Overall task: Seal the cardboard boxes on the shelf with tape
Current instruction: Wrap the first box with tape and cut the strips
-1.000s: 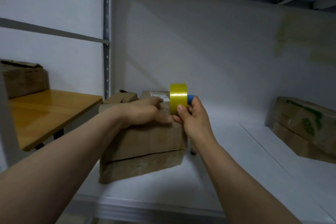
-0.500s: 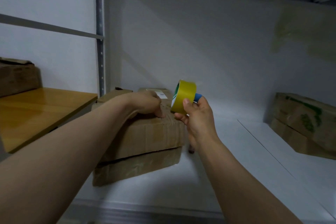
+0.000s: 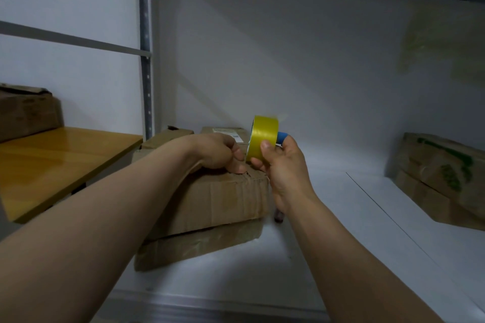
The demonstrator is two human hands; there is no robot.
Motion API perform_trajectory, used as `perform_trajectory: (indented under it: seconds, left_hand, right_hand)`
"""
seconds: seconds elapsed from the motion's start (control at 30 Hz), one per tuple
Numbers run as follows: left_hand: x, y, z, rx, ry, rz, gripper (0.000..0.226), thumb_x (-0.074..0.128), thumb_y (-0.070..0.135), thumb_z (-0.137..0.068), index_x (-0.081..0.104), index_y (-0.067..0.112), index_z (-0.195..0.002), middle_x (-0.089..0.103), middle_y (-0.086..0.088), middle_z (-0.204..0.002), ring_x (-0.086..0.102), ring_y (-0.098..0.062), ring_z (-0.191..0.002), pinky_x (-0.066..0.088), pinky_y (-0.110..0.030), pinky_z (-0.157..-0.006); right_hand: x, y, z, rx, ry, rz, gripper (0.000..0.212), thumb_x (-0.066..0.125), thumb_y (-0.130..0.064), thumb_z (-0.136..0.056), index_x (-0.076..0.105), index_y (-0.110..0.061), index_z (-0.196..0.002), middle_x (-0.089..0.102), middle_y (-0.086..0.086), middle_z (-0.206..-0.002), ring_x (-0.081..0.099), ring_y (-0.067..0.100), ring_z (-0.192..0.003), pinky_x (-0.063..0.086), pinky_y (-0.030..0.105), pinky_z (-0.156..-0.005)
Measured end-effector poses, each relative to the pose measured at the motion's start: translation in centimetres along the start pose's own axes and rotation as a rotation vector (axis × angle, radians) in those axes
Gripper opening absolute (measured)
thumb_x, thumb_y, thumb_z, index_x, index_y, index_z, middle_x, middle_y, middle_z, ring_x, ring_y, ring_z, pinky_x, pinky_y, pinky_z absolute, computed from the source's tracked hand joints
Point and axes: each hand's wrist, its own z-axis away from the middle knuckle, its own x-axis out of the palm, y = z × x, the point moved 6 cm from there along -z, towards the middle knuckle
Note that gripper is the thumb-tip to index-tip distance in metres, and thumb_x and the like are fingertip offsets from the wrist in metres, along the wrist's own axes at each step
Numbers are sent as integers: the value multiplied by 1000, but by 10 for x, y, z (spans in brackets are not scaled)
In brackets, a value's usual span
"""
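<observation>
The yellow tape roll [image 3: 263, 139] is gripped in the right hand [image 3: 284, 173], thumb on its band. The left hand [image 3: 217, 151] is rested, fingers curled, on the upper cardboard box [image 3: 220, 202]; whether anything is pinched cannot be told. A white shelf [image 3: 341, 231] is backed by a white wall [image 3: 288, 60]. The creased brown box is stacked on a flatter box [image 3: 199, 246] at near left, with the roll held just above its right edge.

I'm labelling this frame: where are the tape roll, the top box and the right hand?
tape roll [image 3: 263, 139], head view, yellow outer band.
top box [image 3: 223, 202], head view, front wall.
right hand [image 3: 286, 170], head view, back of hand.
</observation>
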Motion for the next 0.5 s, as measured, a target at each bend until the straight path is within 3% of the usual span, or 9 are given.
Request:
perform_trajectory:
  seconds: [0.07, 0.13, 0.2, 0.27, 0.37, 0.5]
  left_hand:
    - [-2, -1, 1, 9, 38, 97, 21, 80, 21, -84, 71, 18, -103, 69, -1, -102, 63, -19, -107, 49, -33, -100]
    - [-3, -3, 3, 32, 56, 191, 24, 82, 33, -82, 74, 18, -98, 73, -1, -101, 66, -16, -102, 52, -33, -96]
    - [1, -2, 7, 64, 15, 151, 36, 85, 46, -75, 72, 22, -99, 72, 5, -101, 65, -11, -100, 50, -30, -93]
    - [5, -3, 6, 61, 28, 36, 46, 88, 50, -67, 68, 29, -103, 67, 8, -106, 60, -11, -105, 48, -34, -98]
    - [6, -5, 4, 30, 52, 12, 48, 89, 45, -66, 65, 32, -106, 63, 8, -112, 57, -13, -109, 45, -36, -103]
    - [-8, -1, 9, 47, 125, 289, 28, 75, 19, -85, 69, 21, -112, 68, -1, -113, 62, -17, -107, 48, -37, -102]
  right_hand:
    - [1, -1, -1, 5, -5, -3, 11, 52, -11, -102, 56, -21, -106, 68, 5, -100, 67, 16, -88, 58, 24, -77]
    - [2, -1, -1, 12, -8, -25, 12, 52, -10, -102, 56, -21, -106, 70, 8, -101, 70, 19, -91, 59, 28, -81]
    - [3, -1, 0, 11, -6, -22, 12, 53, -10, -102, 57, -20, -107, 71, 10, -103, 71, 20, -92, 59, 30, -81]
    - [3, -1, 1, 0, 3, 22, 12, 53, -11, -102, 57, -20, -108, 70, 11, -105, 70, 20, -91, 58, 25, -76]
    - [0, -5, 2, -7, -7, 19, 13, 54, -11, -101, 58, -19, -110, 69, 6, -102, 68, 18, -89, 55, 24, -72]
    - [-12, -20, 6, -47, 9, 32, 13, 56, -10, -96, 63, -20, -98, 66, -1, -89, 63, 15, -80, 52, 28, -61]
